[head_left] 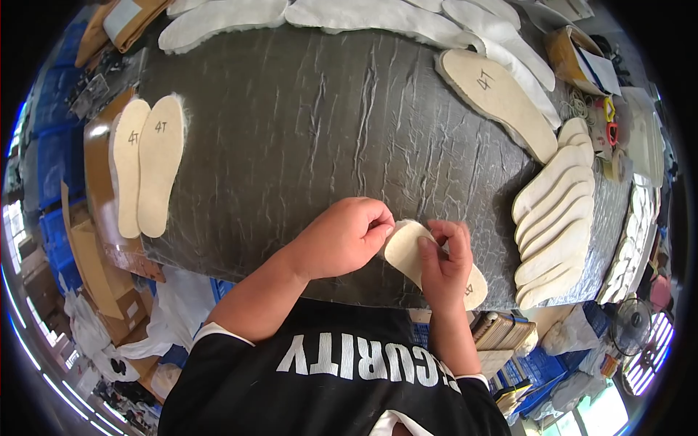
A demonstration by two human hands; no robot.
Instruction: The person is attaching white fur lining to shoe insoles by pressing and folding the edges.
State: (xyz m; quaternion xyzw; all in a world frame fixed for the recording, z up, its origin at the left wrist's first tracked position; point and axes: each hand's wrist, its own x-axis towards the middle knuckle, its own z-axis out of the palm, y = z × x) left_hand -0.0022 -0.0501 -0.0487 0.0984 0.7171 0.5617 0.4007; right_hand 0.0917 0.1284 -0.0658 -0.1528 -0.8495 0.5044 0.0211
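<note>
Dk tabletop (291,145) under fingers (456,236)

L hand (345,236): fingertips pinched tog., can't tell on what. R hand (447,265): thumb & fingers gripping insole (406,251), just right of L fingertips: beige, flat, rounded end, dk mark (469,290) below R thumb, wht edge fuzz (408,221).

Blue crates (59,138) at left; round fan (631,324) lower right.

On my feed I get bright, soft light across the wrinkled dark grey tabletop (291,131), whose creases and right end shine. The bare left hand (342,240) and bare right hand (446,267) look sharp. A white window (602,411) at lower right burns out; long white strip lights (73,402) glare lower left. Fisheye edges curve, smear and blacken.
</note>
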